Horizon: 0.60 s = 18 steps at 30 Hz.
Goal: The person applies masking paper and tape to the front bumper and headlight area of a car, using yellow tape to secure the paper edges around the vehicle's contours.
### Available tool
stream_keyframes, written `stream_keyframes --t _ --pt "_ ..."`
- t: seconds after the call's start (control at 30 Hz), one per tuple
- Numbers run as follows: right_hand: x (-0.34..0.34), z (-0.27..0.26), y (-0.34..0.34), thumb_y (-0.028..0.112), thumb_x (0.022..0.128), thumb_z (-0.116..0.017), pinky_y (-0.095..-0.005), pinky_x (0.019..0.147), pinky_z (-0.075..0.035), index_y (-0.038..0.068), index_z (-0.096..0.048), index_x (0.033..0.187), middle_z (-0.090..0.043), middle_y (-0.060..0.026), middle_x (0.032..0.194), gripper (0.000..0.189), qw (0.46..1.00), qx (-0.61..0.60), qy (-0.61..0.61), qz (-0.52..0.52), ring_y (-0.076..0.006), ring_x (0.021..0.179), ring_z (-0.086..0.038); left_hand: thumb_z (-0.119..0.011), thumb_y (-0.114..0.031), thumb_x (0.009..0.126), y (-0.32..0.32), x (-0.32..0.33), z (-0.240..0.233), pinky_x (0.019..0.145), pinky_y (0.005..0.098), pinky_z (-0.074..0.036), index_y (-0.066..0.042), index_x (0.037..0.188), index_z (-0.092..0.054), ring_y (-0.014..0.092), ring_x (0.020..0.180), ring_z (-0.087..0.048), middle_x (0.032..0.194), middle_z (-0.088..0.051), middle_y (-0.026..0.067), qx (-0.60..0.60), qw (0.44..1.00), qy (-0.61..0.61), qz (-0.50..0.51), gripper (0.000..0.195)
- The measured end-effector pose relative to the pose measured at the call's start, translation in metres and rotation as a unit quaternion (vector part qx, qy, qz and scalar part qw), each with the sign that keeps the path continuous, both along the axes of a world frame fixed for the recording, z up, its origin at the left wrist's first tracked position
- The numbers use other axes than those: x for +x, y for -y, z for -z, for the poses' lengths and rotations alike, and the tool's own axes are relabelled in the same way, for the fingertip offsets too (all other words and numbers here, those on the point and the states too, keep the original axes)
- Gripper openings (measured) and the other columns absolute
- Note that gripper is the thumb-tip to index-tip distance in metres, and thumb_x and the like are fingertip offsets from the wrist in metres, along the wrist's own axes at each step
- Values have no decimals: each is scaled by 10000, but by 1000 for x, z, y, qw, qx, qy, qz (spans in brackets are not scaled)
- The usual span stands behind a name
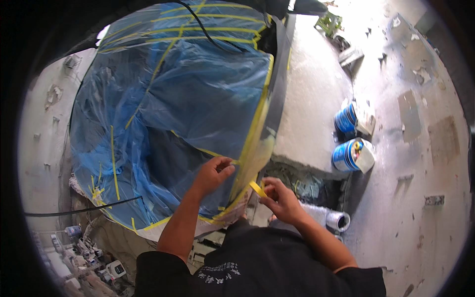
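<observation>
Translucent blue plastic masking film (207,100) covers a large surface in front of me, with yellow masking tape (256,124) along its right edge. My left hand (213,174) is over the film's lower right part, fingers curled. Its fingertips are at a yellow tape strip (207,151) that crosses the film; whether they pinch the strip is unclear. To the right, beside the taped edge, my right hand (282,198) holds a roll of yellow masking tape (257,188) between thumb and fingers. The covered object itself is mostly hidden.
Two blue cans (344,155) stand on the right, next to a rough pale slab (315,96). A silvery tube (338,221) lies near my right forearm. Dark cable (204,28) hangs across the film's top. Assorted clutter (89,256) fills the lower left.
</observation>
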State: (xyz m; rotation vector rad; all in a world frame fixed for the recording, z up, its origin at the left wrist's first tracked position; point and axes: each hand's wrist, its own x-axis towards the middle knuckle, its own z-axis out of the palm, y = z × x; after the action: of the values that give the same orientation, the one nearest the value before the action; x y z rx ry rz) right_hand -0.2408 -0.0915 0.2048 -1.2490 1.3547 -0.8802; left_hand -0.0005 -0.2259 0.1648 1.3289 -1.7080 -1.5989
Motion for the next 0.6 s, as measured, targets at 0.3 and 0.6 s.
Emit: stream_keyframes --t 0.3,0.6 --pt "10 -20 19 45 872 -679 -327 789 -526 23 -276 1478 -674 -148 943 729 1000 14 -16 -1 -199 855 -673 -736 -230 830 -27 -25 -28 854 320 -474 -35 1208 -595 182 1005 -571 1147 -558 85 -81 984 -67 144 448" --pt "24 -21 21 45 863 -679 -339 787 -530 66 -60 1547 -658 -150 932 923 997 62 -13 -45 -226 831 -673 -701 -183 881 -19 -21 -24 865 289 -494 -28 1247 -578 156 974 -595 1090 -603 74 140 966 -130 176 415"
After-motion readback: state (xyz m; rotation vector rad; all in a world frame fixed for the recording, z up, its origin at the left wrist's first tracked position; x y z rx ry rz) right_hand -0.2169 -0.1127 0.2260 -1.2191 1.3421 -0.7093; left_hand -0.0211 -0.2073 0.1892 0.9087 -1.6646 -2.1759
